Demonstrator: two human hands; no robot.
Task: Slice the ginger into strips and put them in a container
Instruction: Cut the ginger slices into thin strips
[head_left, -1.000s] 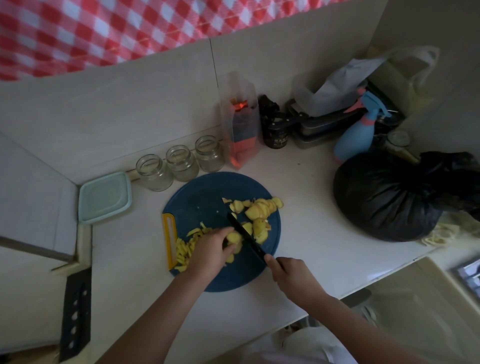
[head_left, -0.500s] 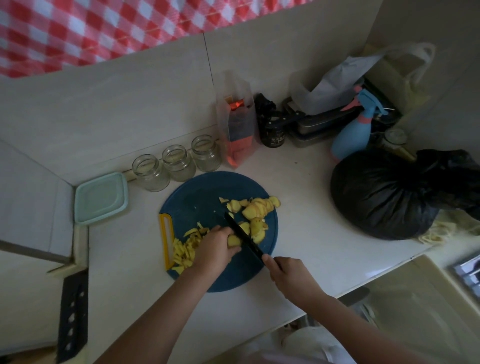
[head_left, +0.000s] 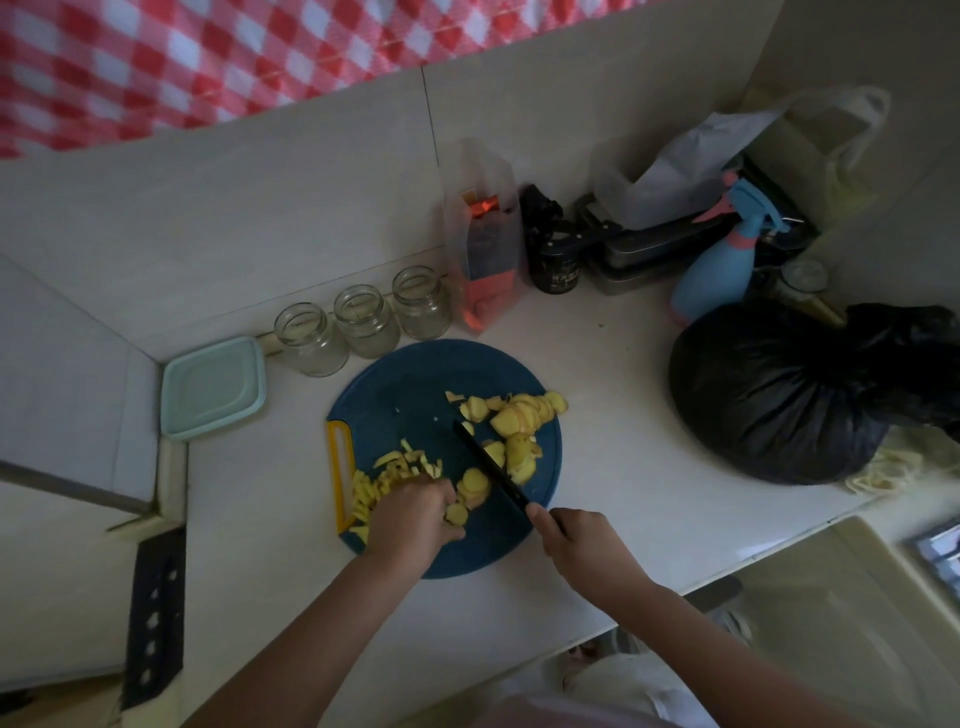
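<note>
While ginger strips (head_left: 387, 475) lie on board (head_left: 405, 387), mint container (head_left: 213, 387) sits beside jars (head_left: 366, 322).

Glass jars (head_left: 366, 325): three. Cutting board (head_left: 415, 395): one. Knife (head_left: 488, 462): one. Lidded container (head_left: 213, 387): one. Spray bottle (head_left: 719, 270): one. Black bag (head_left: 769, 389): one. Dark jar (head_left: 558, 265): one. Left hand (head_left: 410, 519), right hand (head_left: 576, 545): two in all. Ginger slices (head_left: 524, 415), ginger strips (head_left: 395, 467): heaped, too many to count.

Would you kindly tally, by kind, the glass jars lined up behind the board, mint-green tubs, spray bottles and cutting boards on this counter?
Glass jars in the row: 3
Mint-green tub: 1
Spray bottle: 1
Cutting board: 1
Total: 6
</note>
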